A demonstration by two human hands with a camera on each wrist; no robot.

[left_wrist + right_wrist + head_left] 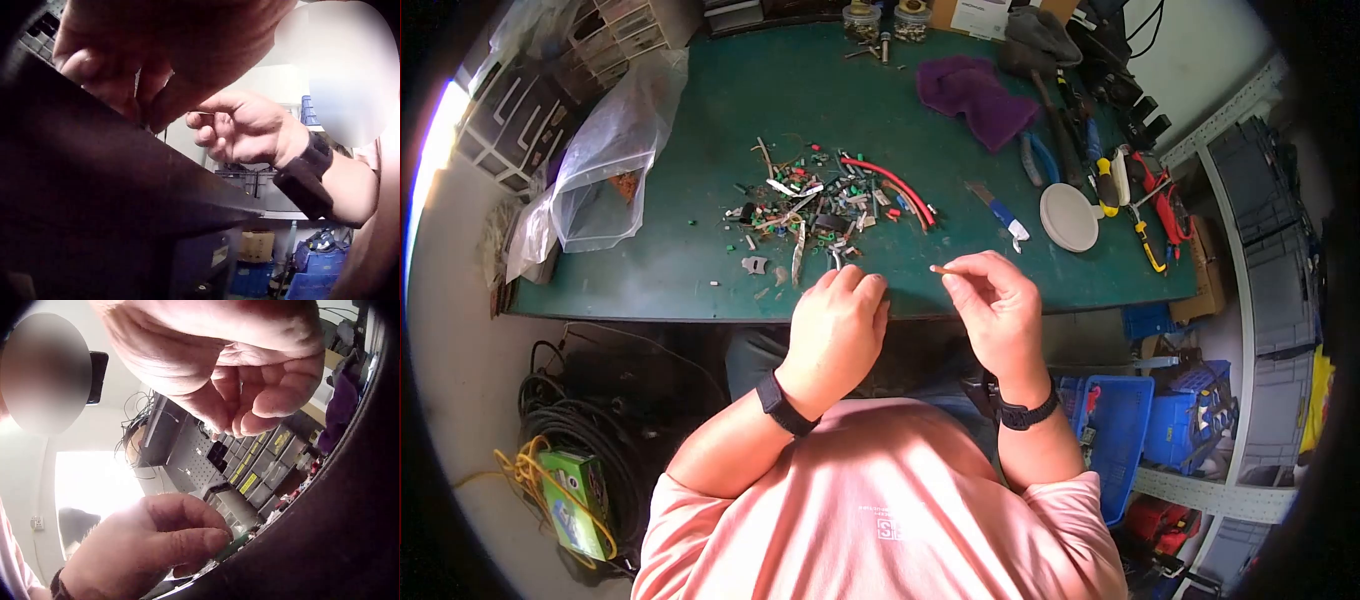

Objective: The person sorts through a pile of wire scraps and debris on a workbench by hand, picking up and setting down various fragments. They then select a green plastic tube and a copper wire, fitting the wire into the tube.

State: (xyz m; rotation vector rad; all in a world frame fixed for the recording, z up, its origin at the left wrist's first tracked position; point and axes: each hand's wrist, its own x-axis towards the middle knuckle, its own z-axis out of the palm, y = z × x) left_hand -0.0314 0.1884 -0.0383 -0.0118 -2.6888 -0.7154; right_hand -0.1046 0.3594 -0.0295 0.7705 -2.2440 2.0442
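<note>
Between thumb and forefinger, my right hand (1003, 308) pinches a short, thin copper-brown piece with a pale tip (937, 269), just over the table's front edge. My left hand (837, 318) is at that same edge, back of the hand up, its fingers bent down by the near side of the scrap pile (820, 205). In the left wrist view the left thumb and fingers (156, 81) come together low at the edge; I cannot tell whether they hold something. The pile mixes small green, red, white and metal bits with a thick red cable (890, 172).
A clear plastic bag (615, 170) lies at the left of the green table (800, 90). Toward the right are a knife with a blue handle (1002, 212), a round white lid (1068, 217), pliers (1037, 158) and a purple cloth (975, 95). Jars (911, 22) stand behind.
</note>
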